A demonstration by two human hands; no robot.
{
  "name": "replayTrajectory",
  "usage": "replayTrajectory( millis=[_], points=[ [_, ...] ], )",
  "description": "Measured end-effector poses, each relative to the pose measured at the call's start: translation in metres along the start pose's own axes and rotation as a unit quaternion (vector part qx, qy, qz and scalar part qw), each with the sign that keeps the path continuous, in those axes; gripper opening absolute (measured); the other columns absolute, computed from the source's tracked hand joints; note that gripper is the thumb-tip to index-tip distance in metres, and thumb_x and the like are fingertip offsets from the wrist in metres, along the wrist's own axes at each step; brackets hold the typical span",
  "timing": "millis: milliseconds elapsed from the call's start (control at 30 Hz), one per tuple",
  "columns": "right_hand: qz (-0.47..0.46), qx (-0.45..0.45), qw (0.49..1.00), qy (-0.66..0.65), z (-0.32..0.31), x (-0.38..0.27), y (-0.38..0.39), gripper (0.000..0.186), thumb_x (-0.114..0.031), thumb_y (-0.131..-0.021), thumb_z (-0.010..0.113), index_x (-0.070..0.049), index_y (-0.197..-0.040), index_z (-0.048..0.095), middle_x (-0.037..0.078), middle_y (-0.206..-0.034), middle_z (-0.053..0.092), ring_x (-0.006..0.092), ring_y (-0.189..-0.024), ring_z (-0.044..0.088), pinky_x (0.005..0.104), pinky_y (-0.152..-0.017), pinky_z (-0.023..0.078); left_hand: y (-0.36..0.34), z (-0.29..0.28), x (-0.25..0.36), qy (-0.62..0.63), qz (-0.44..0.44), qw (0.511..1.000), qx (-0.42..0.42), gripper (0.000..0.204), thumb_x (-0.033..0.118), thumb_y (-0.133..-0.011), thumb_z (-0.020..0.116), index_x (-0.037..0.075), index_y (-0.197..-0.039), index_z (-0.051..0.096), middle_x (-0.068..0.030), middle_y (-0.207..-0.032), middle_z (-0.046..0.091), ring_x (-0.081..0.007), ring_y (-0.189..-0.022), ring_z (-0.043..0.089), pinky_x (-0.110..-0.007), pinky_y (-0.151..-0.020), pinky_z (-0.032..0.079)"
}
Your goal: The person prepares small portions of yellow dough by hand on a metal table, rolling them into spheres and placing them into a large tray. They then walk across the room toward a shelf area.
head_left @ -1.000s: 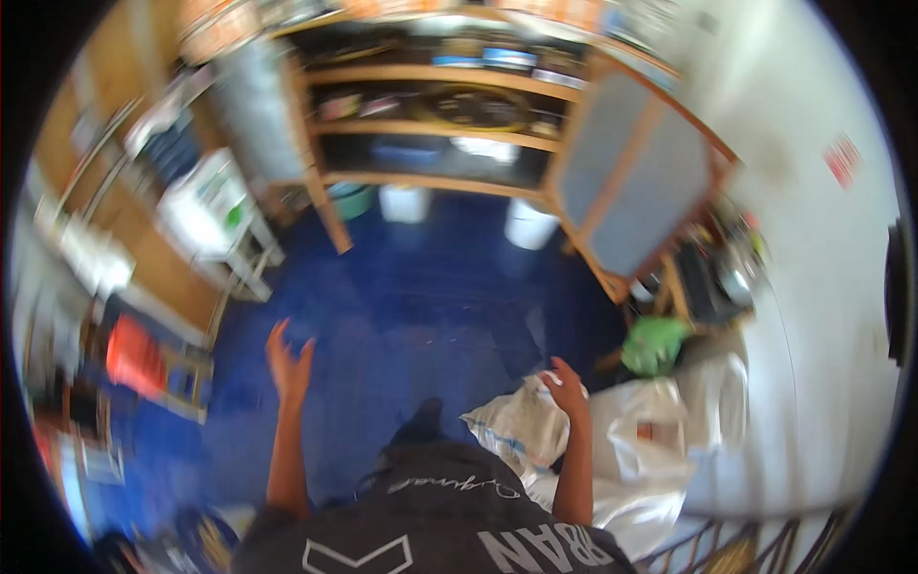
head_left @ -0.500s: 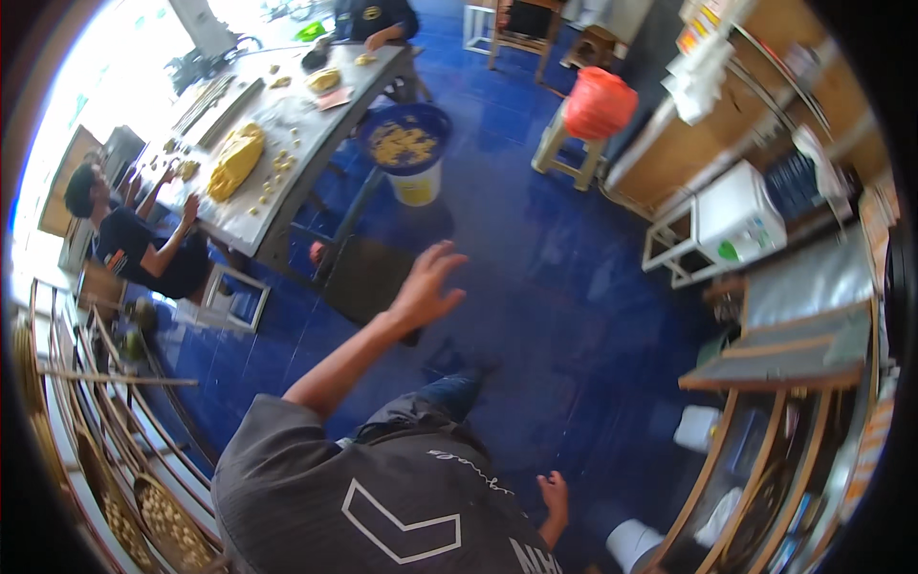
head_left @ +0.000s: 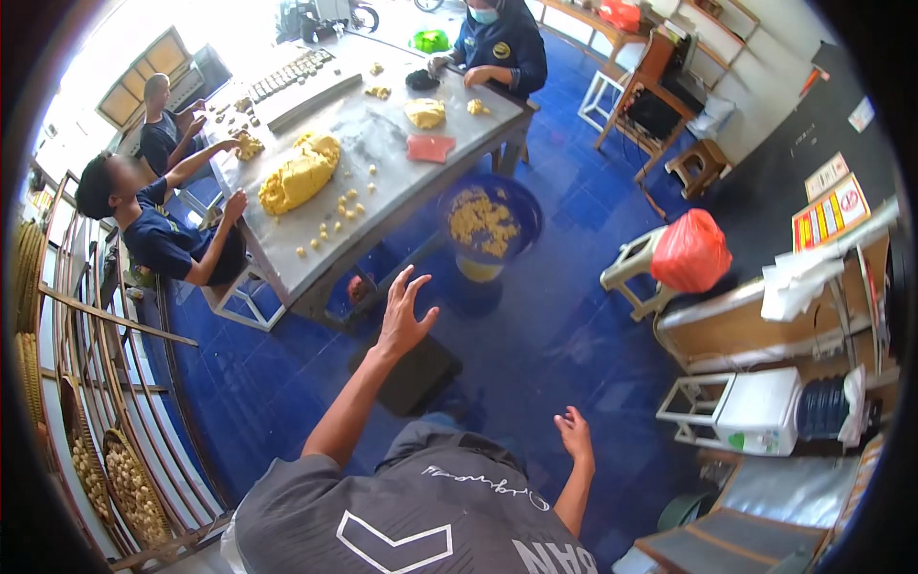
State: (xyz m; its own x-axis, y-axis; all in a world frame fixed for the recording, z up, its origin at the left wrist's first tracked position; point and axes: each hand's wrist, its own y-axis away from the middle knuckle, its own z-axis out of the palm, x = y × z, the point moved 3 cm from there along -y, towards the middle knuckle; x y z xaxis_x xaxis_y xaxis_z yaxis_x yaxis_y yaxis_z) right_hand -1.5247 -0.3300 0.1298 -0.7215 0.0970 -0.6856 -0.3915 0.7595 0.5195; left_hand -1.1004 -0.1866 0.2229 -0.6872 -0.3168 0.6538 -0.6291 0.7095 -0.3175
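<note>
My left hand (head_left: 404, 316) and right hand (head_left: 575, 435) spread empty above blue floor (head_left: 535, 335); red plastic bag (head_left: 690, 251) on white stool (head_left: 631, 273), red-yellow rectangular signs (head_left: 830, 212) beyond.

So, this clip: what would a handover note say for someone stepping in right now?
Left hand: empty, fingers spread, raised toward the metal table.
Right hand: empty, open, low over the blue floor.
Things: big yellow dough mound and small dough pieces on the table; blue tub of crumbly dough beside it.
Done: nothing picked up.
Left: neither hand touches any dough yet.
</note>
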Motion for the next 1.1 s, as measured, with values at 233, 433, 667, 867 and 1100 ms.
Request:
replayTrajectory(
  millis=[233,433,667,867,1100],
  points=[
    [-0.034,-0.013,0.995,0.093,-0.091,-0.031,-0.138,0.06,-0.025,-0.084,0.069,0.002,-0.132,0.046,0.023,-0.124,0.056,0.0296,-0.112,0.058,0.0358,-0.09,0.047,-0.155,0.104,0.001,0.02,-0.004,0.997,0.068,0.059,0.016,-0.074,0.073,0.013,-0.128,0.049,-0.0193,-0.141,0.034,-0.0384,-0.132,0.032,-0.046,-0.107,0.032],
    [0.053,0.036,0.995,0.073,-0.213,-0.075,-0.235,0.057,-0.024,-0.083,0.068,0.002,-0.13,0.048,0.024,-0.122,0.057,0.0303,-0.113,0.057,0.037,-0.093,0.045,-0.219,0.265,0.017,0.037,-0.027,0.985,-0.166,0.062,0.021,-0.075,0.073,0.015,-0.131,0.046,-0.0226,-0.145,0.028,-0.0413,-0.134,0.027,-0.047,-0.109,0.03],
    [-0.127,-0.082,0.971,0.187,-0.307,-0.209,-0.503,0.061,-0.029,-0.084,0.068,0.004,-0.13,0.047,0.026,-0.127,0.054,0.0351,-0.118,0.054,0.0395,-0.098,0.043,-0.36,0.313,0.02,0.031,-0.107,0.978,-0.177,0.066,0.023,-0.073,0.074,0.014,-0.132,0.046,-0.0239,-0.144,0.03,-0.0431,-0.133,0.029,-0.047,-0.108,0.031],
    [-0.166,-0.163,0.97,0.068,-0.315,-0.343,-0.765,0.059,-0.031,-0.085,0.067,0.002,-0.13,0.047,0.027,-0.125,0.055,0.032,-0.117,0.055,0.0364,-0.097,0.044,-0.522,0.374,-0.031,0.004,-0.185,0.969,-0.165,0.062,0.022,-0.075,0.073,0.011,-0.131,0.046,-0.0187,-0.124,0.054,-0.0335,-0.119,0.05,-0.041,-0.097,0.043],
    [-0.114,-0.101,0.987,-0.044,-0.387,-0.189,-0.942,0.025,-0.023,-0.087,0.062,0.001,-0.088,0.055,0.009,-0.075,0.06,0.0159,-0.071,0.054,0.036,-0.065,0.045,-0.874,0.535,0.075,0.173,0.038,0.949,-0.262,0.055,0.023,-0.081,0.068,0.009,-0.129,0.047,-0.0167,-0.114,0.062,-0.0311,-0.109,0.059,-0.04,-0.092,0.047]
  ],
)
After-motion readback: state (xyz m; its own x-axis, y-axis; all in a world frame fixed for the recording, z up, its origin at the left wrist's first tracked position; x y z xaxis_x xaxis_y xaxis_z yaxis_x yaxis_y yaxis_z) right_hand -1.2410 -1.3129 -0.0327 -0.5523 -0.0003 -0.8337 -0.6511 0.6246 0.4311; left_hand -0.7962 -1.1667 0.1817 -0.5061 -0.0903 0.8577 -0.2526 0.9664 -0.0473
